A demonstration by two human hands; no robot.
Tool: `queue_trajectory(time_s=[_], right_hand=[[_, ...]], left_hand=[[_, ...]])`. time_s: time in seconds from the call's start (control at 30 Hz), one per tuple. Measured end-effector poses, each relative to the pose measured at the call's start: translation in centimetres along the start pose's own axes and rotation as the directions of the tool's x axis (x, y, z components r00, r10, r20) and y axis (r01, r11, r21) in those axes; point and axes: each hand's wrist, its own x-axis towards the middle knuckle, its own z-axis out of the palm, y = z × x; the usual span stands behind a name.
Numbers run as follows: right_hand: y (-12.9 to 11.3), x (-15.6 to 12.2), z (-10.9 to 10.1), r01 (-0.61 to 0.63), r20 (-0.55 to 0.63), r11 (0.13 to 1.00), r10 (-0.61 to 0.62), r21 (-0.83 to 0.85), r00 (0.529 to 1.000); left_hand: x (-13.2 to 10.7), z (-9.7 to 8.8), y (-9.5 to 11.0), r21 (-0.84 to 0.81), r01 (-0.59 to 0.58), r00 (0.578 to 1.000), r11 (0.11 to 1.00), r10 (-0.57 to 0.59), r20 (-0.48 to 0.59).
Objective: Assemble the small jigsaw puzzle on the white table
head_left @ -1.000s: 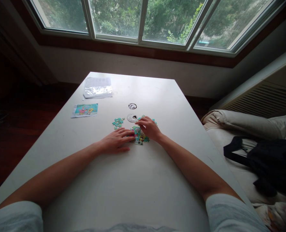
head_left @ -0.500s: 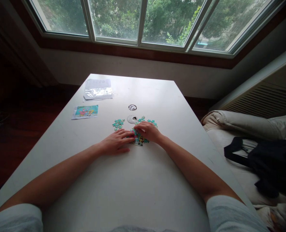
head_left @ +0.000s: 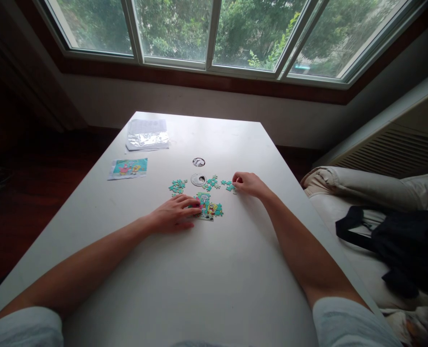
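A small joined patch of jigsaw puzzle (head_left: 210, 209), teal and yellow, lies on the white table (head_left: 185, 279). My left hand (head_left: 175, 215) rests flat beside it, fingers stretched out and touching its left edge. My right hand (head_left: 248, 183) is further right and back, fingers curled in a pinch at a loose teal piece (head_left: 229, 185). More loose teal pieces lie in a left cluster (head_left: 177, 186) and a middle cluster (head_left: 211, 183).
A picture card (head_left: 127, 168) and a clear plastic bag (head_left: 147, 134) lie at the table's far left. Two round cable holes (head_left: 198, 179) sit behind the pieces. A black bag (head_left: 397, 241) lies on a pale cushion to the right. Windows run along the back.
My right hand has left the joined puzzle patch and moved right and back to the loose teal pieces. My left hand has stayed in place.
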Motion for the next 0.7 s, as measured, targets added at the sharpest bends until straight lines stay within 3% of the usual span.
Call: queue_trajectory(time_s=[0.1, 0.3, 0.47, 0.7], right_hand=[[0.2, -0.2, -0.3, 0.001, 0.118, 1.0, 0.0, -0.013, 0.993], [-0.6, -0.3, 0.0, 0.074, 0.156, 0.996, -0.081, 0.051, 0.984], [-1.6, -0.5, 0.5, 0.096, -0.029, 0.992, -0.094, 0.076, 0.995], [-3.6, -0.8, 3.2, 0.284, -0.164, 0.957, -0.27, 0.064, 0.949]], left_hand=[[0.0, 0.0, 0.1, 0.0, 0.002, 1.0, 1.0, -0.002, -0.005], [0.0, 0.1, 0.0, 0.002, 0.004, 1.0, 1.0, -0.004, 0.006], [0.0, 0.1, 0.0, -0.004, 0.001, 1.0, 1.0, -0.001, 0.0], [0.1, 0.2, -0.1, 0.007, 0.003, 1.0, 1.0, -0.003, 0.008]])
